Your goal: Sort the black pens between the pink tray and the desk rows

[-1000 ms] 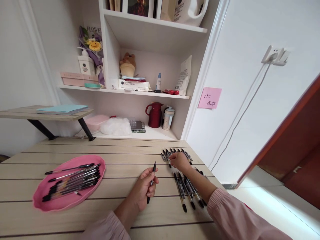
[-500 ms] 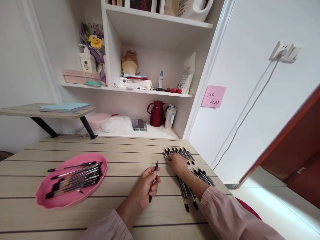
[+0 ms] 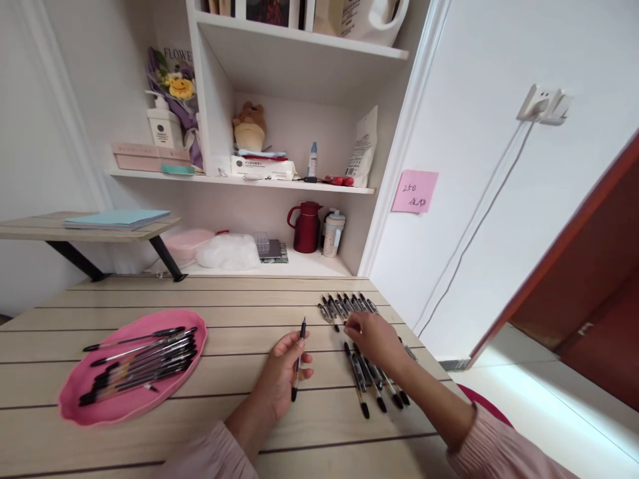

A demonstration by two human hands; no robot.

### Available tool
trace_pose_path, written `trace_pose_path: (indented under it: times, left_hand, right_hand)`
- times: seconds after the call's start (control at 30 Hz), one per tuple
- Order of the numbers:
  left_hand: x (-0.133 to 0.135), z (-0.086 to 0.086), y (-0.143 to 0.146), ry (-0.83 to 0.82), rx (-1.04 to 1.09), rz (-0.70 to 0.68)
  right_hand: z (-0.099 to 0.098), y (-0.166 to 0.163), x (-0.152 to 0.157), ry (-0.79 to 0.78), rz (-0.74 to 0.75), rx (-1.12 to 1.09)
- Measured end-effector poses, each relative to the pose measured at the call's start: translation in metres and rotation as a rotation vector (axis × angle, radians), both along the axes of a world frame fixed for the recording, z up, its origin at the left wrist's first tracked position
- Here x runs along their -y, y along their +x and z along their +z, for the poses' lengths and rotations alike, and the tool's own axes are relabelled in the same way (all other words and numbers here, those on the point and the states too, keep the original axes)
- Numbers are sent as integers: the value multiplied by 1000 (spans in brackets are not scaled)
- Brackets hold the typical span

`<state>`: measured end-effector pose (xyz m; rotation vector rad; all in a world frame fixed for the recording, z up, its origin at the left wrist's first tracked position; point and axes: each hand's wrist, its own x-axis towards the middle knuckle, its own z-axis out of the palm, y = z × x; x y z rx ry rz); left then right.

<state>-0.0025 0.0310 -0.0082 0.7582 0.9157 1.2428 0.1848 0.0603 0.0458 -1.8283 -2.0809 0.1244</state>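
Right hand (image 3: 373,337) has shifted rightward near the pens (image 3: 356,379)

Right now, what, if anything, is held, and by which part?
The left hand holds a pen by its barrel, below the upward-pointing tip. Whether the right hand holds anything cannot be told.

From my end I see a pale beige desk (image 3: 239,342) ruled with dark lines, a bright pink tray (image 3: 71,392), tray pens (image 3: 144,367) in black, clear and amber, and a held pen (image 3: 298,361) black towards both ends with a paler middle. My feed shows a dusty-pink sleeve (image 3: 492,436), a deep red jug (image 3: 307,231), a pale speckled tumbler (image 3: 330,238) and a pink note (image 3: 415,191) with dark writing.
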Motion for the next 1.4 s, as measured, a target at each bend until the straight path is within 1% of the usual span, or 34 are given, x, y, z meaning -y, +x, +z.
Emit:
trace_pose_path:
  times: [0.03, 0.1, 0.2, 0.3, 0.4, 0.47, 0.53, 0.63, 0.7, 0.8, 1.0, 1.17, 1.27, 1.4]
  left_hand:
    - [-2, -1, 0, 17, -57, 27]
    - [-8, -2, 2, 52, -236, 81]
    - [-24, -4, 7, 74, -488, 133]
    - [-44, -3, 17, 62, -634, 150]
    - [-65, -1, 28, 42, -813, 151]
    - [-79, 1, 35, 32, -934, 140]
    - [-92, 3, 40, 28, -1051, 118]
    - [-107, 5, 47, 38, -1208, 76]
    - [-116, 5, 50, 45, -1292, 50]
    - [-125, 6, 55, 45, -1383, 27]
    - [-140, 6, 63, 52, -1470, 15]
    - [-147, 3, 66, 69, -1521, 2]
    - [-151, 2, 68, 105, -1540, -6]
    - [-154, 2, 68, 129, -1544, -15]
  right_hand:
    - [0, 2, 14, -18, 42, -47]
    - [-8, 2, 41, -101, 151, -130]
    - [-31, -4, 72, -167, 240, -225]
    - [-52, -9, 88, -147, 288, -294]
    - [-60, -8, 94, -116, 299, -322]
    - [-60, -4, 96, -79, 315, -315]
    - [-61, 0, 97, -6, 358, -294]
    - [-65, 6, 94, 159, 421, -276]
    - [-69, 8, 92, 283, 432, -269]
    - [-72, 10, 89, 421, 456, -214]
    - [-76, 10, 87, 602, 461, -47]
    - [-80, 8, 86, 663, 448, -5]
    - [-80, 8, 85, 702, 467, -4]
    - [-79, 7, 84, 718, 447, -8]
